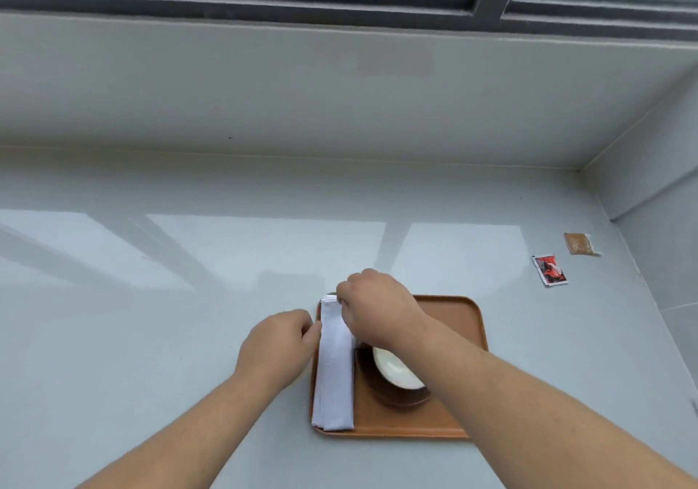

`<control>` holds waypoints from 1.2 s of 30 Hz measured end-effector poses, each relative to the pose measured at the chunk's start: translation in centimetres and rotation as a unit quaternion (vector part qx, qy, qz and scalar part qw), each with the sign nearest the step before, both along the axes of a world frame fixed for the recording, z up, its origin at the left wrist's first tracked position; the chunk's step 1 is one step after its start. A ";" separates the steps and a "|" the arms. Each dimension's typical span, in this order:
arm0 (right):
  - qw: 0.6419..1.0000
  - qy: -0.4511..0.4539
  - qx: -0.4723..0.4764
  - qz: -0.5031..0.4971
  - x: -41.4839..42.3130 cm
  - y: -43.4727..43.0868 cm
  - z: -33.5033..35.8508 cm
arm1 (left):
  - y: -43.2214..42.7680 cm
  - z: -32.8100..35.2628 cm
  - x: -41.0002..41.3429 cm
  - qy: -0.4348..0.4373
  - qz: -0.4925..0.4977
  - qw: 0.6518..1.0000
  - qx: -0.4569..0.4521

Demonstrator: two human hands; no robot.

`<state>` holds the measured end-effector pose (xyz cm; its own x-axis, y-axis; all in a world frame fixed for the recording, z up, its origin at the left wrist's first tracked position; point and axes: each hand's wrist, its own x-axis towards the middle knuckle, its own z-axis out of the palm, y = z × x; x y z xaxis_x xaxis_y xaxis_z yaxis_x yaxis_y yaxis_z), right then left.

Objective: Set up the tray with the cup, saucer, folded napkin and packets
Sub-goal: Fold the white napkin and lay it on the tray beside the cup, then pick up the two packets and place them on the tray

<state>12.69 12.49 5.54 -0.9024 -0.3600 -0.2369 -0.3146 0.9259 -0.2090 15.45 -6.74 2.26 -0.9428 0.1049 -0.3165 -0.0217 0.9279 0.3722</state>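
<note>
An orange tray (459, 322) lies on the pale counter. Along its left side lies a white napkin (335, 375), folded into a long strip. My right hand (377, 309) pinches the napkin's far end. My left hand (277, 345) touches its left edge with the fingertips. On the tray, right of the napkin, a white cup (396, 369) sits on a dark brown saucer (400, 400), partly hidden by my right forearm. Two packets lie off the tray at the right: a red one (549, 270) and a brown one (579, 243).
The counter (151, 300) runs wide to the left of the tray. A wall (664, 262) closes the right side just past the packets. A sill and window frame (340, 1) run along the back.
</note>
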 end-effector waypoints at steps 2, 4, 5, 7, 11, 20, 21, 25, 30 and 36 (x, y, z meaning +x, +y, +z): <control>0.998 0.037 -0.032 -0.048 0.2 3.3 0.6 | 2.8 1.2 -2.1 0.027 -0.013 0.999 0.028; 0.991 0.064 -0.046 -0.109 0.6 7.4 0.9 | 6.6 2.0 -3.7 0.033 -0.037 0.997 0.060; 0.987 0.073 -0.047 -0.137 0.8 9.7 0.9 | 8.7 2.3 -4.2 0.036 -0.055 0.996 0.067; 0.979 0.083 -0.040 -0.183 1.3 14.3 0.8 | 13.1 2.7 -5.1 0.043 -0.101 0.992 0.066; 0.966 0.059 -0.021 -0.251 2.3 23.2 0.0 | 22.0 2.9 -6.1 0.028 -0.198 0.979 0.050; 0.942 -0.006 0.017 -0.335 1.6 38.5 -2.6 | 38.0 0.0 -8.0 -0.048 -0.268 0.962 0.010; 0.937 -0.008 0.020 -0.349 1.0 39.9 -2.9 | 39.5 -0.5 -8.2 -0.052 -0.261 0.964 0.006; 0.892 -0.011 -0.006 -0.452 -1.8 44.4 -4.0 | 44.3 -1.8 -8.8 -0.052 -0.232 0.971 -0.003; 0.842 -0.064 -0.057 -0.533 -4.6 46.5 -5.4 | 47.7 -2.5 -8.9 -0.034 -0.218 0.975 -0.036; 0.842 -0.096 -0.087 -0.523 -5.9 46.0 -6.5 | 47.7 -2.9 -9.7 -0.056 -0.210 0.975 -0.045</control>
